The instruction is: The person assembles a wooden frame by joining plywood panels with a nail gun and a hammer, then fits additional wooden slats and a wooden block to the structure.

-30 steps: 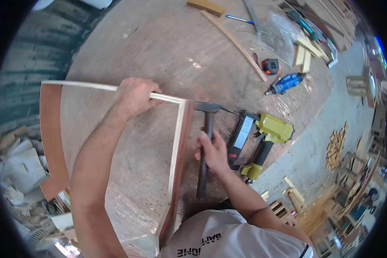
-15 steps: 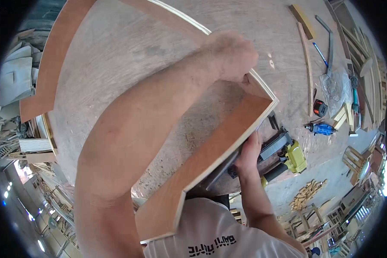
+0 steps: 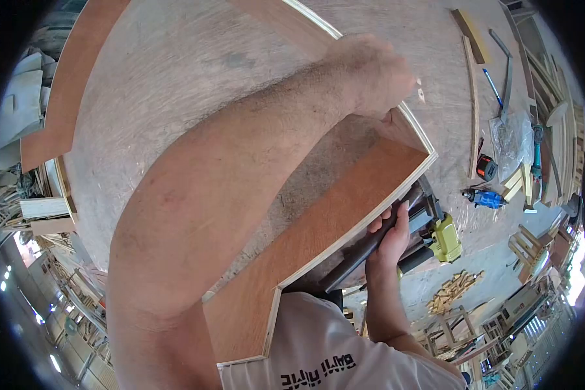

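An angled plywood frame (image 3: 344,218) with pale layered edges stands on the worktable (image 3: 175,84), its near corner against the shirt. My left hand (image 3: 377,75) is closed over the frame's upper right edge, near its corner; the forearm crosses the view and hides part of the frame. Outside the frame's near side, my right hand (image 3: 394,240) wraps around the dark round handle of a hammer-like tool (image 3: 354,263). The tool's upper end is hard to make out beside the frame's corner. Just right of this hand lies a yellow-green nail gun (image 3: 446,238).
Another plywood piece (image 3: 62,104) lies along the left. On the right are a wooden strip (image 3: 471,110), a metal square (image 3: 508,71), a blue pen (image 3: 492,86), a plastic bag (image 3: 513,140), a black-and-orange device (image 3: 486,167) and a blue power tool (image 3: 486,197). Wood scraps (image 3: 454,291) lie on the floor.
The frame's far corner and my left hand have shifted slightly right and appear a bit differently placed. My right hand now shows its fingers around the dark handle, which has come out from beside the frame.
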Available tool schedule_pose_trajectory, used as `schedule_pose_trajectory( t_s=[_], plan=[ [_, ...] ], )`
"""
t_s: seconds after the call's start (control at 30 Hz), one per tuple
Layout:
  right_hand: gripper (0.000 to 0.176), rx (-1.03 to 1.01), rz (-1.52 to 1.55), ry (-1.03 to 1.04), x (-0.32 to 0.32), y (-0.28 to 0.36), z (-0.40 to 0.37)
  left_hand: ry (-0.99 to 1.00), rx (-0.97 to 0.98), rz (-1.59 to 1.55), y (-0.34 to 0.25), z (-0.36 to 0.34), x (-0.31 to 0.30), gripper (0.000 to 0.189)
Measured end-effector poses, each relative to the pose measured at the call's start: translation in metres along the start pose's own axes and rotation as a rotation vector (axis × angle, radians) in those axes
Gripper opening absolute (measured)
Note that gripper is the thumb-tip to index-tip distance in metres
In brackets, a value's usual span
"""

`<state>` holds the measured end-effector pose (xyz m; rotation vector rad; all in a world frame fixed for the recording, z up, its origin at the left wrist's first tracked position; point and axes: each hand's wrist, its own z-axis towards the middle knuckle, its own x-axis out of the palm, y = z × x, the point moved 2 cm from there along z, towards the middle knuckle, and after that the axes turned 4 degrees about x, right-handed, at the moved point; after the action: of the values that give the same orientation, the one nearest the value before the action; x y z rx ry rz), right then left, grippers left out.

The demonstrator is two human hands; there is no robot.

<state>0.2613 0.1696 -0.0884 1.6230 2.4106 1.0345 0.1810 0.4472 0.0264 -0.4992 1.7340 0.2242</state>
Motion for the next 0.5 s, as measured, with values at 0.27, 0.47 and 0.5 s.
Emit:
schedule_pose_trajectory(
  t_s=[0.27,0.47,0.5],
  plan=[
    [0.026,0.178,-0.101,0.121,0.022,0.0,0.018,-0.042,0.04,0.038,0.003,0.002,0.011,0.033],
    [0.028,0.071,0.04,-0.063,0.028,-0.015,0.004,0.024,0.009,0.077,0.007,0.0,0.007,0.036],
    [0.028,0.146,-0.059,-0.072,0.046,-0.015,0.009,0.033,0.01,0.074,0.01,0.0,0.007,0.037]
  ],
)
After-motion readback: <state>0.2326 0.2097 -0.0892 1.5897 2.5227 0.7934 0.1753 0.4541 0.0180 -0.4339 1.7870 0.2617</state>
